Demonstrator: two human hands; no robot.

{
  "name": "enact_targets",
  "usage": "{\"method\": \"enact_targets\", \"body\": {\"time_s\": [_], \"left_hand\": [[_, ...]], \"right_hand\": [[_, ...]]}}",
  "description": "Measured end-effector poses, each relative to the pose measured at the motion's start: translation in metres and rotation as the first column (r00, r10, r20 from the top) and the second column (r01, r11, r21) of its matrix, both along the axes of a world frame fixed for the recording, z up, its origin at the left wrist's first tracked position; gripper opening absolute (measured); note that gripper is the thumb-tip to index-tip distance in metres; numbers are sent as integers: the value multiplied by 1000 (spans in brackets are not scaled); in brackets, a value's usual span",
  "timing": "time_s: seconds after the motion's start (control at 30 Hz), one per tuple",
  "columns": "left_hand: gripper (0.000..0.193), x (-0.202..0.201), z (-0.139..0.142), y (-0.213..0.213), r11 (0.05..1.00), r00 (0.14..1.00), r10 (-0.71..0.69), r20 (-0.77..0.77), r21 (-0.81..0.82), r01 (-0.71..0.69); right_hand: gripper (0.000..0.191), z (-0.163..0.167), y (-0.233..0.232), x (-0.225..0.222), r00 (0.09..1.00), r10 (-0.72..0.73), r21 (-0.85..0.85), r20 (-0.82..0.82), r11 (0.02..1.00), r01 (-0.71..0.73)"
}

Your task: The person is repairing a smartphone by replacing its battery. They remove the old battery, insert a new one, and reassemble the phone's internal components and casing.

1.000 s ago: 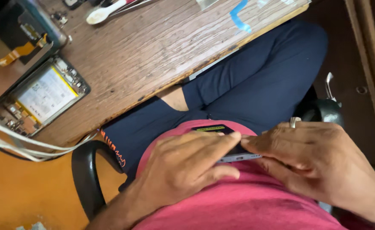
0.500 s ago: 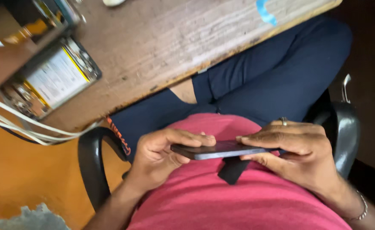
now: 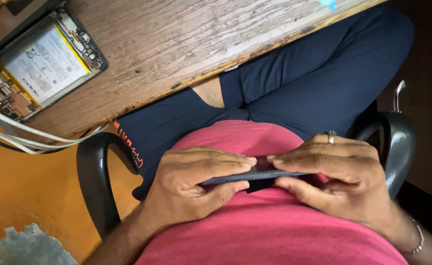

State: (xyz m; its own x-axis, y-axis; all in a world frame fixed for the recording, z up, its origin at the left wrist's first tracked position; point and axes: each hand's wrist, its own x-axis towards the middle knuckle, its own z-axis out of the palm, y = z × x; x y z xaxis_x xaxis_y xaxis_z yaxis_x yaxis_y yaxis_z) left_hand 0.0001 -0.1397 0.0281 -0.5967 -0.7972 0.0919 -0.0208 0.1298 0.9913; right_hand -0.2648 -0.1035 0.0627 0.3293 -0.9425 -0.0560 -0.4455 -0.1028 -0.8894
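While one wooden table [image 3: 186,44] fills the top of the view, one black chair [image 3: 95,181] shows its two armrests on either side of the person's lap. One opened phone [image 3: 39,61] lies on the table at the upper left, its back off, with a pale battery and small circuit parts showing. A few white cables [image 3: 34,140] hang off the table edge below it.

Two hands meet over a pink shirt [image 3: 265,230]. Between them is one thin dark phone [image 3: 255,175], seen edge-on, flat and level, just above the belly and well apart from the table.

The left hand [image 3: 196,184] has its grip closed on the phone's left end, fingers on top and thumb beneath. The right hand [image 3: 338,174] clamps the right end the same way. It wears one ring [image 3: 330,136], and one thin bracelet [image 3: 417,238] sits at its wrist.
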Motion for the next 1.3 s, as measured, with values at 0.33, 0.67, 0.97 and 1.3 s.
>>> {"method": "enact_targets", "body": {"time_s": [0.33, 0.67, 0.97, 1.3], "left_hand": [[40, -2, 2, -5, 997, 996, -46, 75, 62, 41], [25, -9, 1, -7, 999, 998, -46, 50, 6, 45], [22, -8, -1, -4, 999, 998, -41, 55, 30, 40], [22, -10, 3, -6, 999, 998, -45, 54, 24, 44]], "right_hand": [[23, -5, 2, 1, 1000, -22, -12, 0, 1000, 22], [28, -28, 27, -34, 954, -153, 142, 258, 983, 119], [30, -50, 44, -43, 946, -157, 83, 283, 987, 139], [23, -56, 42, -46, 965, -136, 53, 225, 990, 127]]}}
